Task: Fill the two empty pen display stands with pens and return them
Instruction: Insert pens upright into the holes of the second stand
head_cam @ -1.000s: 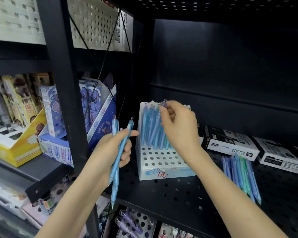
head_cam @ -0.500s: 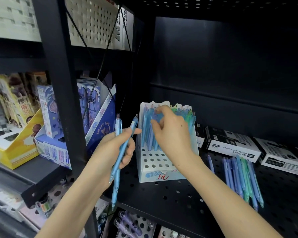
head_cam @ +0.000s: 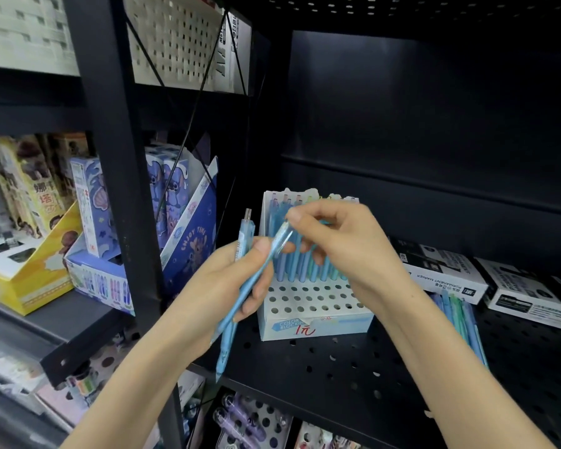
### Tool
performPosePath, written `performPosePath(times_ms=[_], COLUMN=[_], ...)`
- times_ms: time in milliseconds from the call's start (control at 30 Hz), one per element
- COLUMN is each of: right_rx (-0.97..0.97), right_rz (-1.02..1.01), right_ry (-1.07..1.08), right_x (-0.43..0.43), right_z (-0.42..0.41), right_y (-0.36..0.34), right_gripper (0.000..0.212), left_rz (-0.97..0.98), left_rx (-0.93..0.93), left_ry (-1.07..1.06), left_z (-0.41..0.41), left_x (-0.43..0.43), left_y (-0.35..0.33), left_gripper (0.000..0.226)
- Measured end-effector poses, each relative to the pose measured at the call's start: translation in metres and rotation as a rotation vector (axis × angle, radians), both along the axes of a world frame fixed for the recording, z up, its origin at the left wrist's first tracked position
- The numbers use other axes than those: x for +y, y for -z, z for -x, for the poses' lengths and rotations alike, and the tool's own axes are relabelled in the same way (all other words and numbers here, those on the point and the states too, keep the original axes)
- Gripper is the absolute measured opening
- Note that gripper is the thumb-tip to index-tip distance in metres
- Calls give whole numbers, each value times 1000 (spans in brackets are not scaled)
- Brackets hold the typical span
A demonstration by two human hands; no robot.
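Light-blue plastic pens (head_cam: 256, 280), gripped in the left hand (head_cam: 221, 296) and tilted up toward the far right, had one top pinched by the right hand (head_cam: 347, 247), nearer the white perforated stand (head_cam: 314, 306) just beyond.

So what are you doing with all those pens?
A person is filling a white pen stand on the black shelf. The left hand holds two blue pens, and the right hand pinches the top of one of them. The stand's back rows are full of blue and green pens, but the front holes are empty. More loose pens lie on the shelf to the right.
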State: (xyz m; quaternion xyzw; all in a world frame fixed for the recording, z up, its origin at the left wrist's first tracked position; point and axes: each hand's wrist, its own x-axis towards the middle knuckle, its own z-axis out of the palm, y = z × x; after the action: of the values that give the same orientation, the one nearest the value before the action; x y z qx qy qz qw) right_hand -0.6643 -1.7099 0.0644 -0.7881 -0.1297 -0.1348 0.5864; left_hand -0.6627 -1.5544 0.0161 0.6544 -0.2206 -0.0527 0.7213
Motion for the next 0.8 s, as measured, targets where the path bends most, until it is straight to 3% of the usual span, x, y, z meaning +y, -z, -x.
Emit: performPosePath(times_ms=[100,200,433,633,800], right_rx=[-71,-252,-380,-387,-400], right_rz=[-271,-379,88,215,327], right_ry=[44,227,375,347,364], right_x=[-13,-28,-12,4,13], right_z=[2,1,-13,-24,-28], right_y=[-12,-21,5,27,26], right_gripper=[12,12,8,11,16], left_rz=[12,2,97,126,109], left_rx=[-23,-41,117,150,96], left_ry=[-166,-300,-293,-273,-216], left_z=[-3,-7,-5,-7,-5], left_x=[1,4,2,8,11], left_y=[0,4,7,9,9], left_gripper=[33,30,10,23,22])
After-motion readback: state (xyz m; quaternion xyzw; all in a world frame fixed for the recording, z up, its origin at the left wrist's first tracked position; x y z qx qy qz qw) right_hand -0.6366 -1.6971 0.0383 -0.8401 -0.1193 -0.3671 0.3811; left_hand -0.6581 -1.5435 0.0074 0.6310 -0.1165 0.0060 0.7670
